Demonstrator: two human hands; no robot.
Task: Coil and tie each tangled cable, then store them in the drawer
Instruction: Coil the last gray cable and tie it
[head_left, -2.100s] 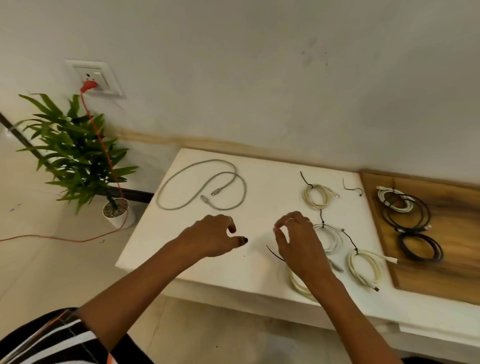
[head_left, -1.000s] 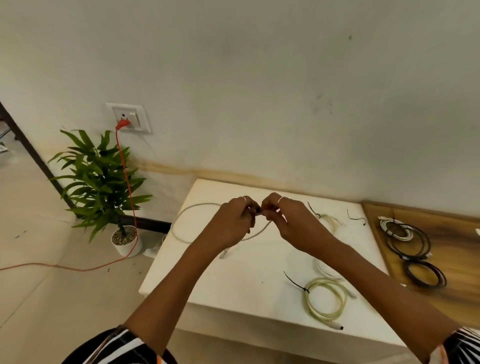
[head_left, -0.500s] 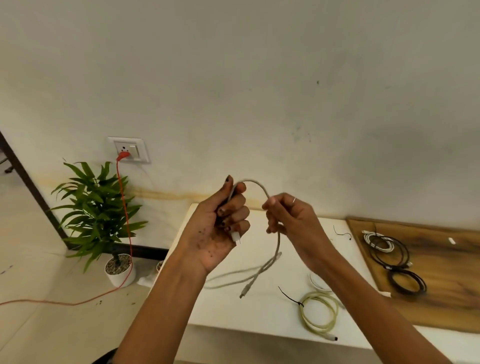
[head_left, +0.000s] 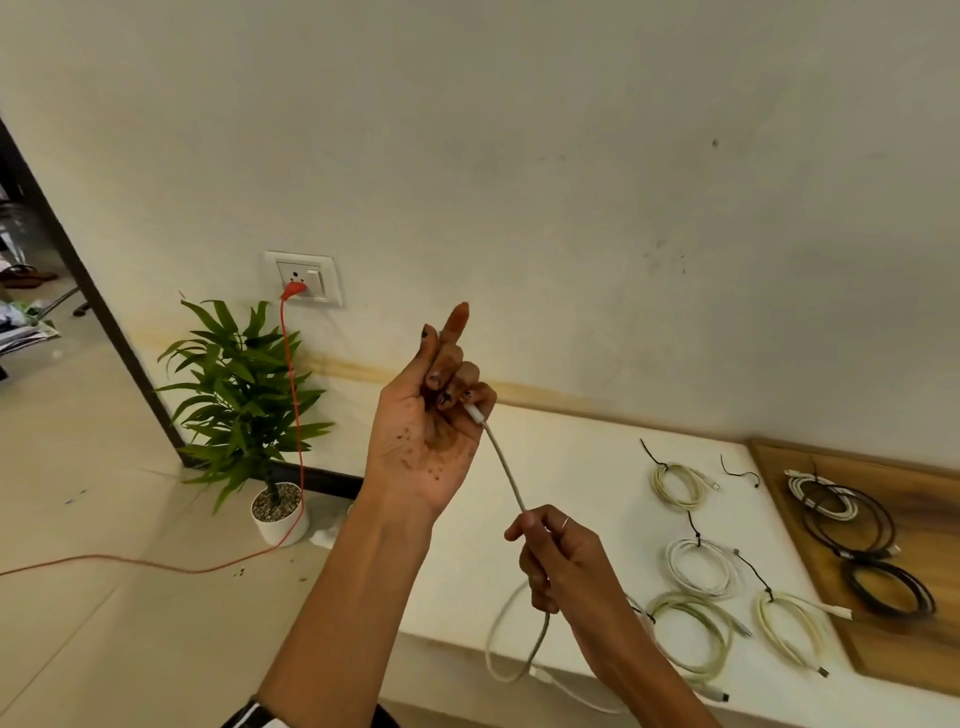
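Both hands grip the grey cable: left hand curled round its plug, right hand pinching lower. Its slack dangles over the surface's front edge and could snag.

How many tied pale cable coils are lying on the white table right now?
4: far coil, middle white coil, near coil beside the right hand, rightmost coil. That forearm may hide more.

We saw a pale grey cable over a white bench. Cream coils carried black ties, and dark brown and black coils lay on a brown wooden board. An orange cord crossed a green plant in a white pot.
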